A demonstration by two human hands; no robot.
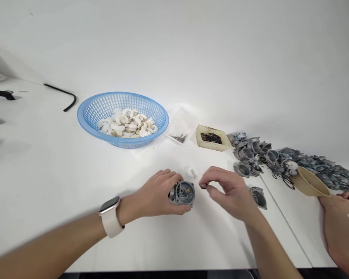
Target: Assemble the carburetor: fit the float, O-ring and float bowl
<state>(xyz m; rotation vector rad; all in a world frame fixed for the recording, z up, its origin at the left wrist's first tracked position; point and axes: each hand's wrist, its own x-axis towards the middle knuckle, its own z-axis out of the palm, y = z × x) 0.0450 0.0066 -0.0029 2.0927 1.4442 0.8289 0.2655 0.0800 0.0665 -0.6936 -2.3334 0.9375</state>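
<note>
My left hand (157,195) is closed around a grey metal carburetor body (184,192), holding it on the white table (61,174) with its open side up. My right hand (229,190) hovers just right of it, thumb and forefinger pinched on a small dark ring (203,186). A small white part (191,172) lies on the table just behind the body. Another grey metal body (258,197) rests right of my right hand.
A blue basket (88,112) of white curved parts stands at the back. Right of it lie a clear bag of pins (180,136), a beige tray of black rings (211,138), and a heap of metal bodies (279,157). Another person's hand (337,205) holds a tan scoop (311,182) at right.
</note>
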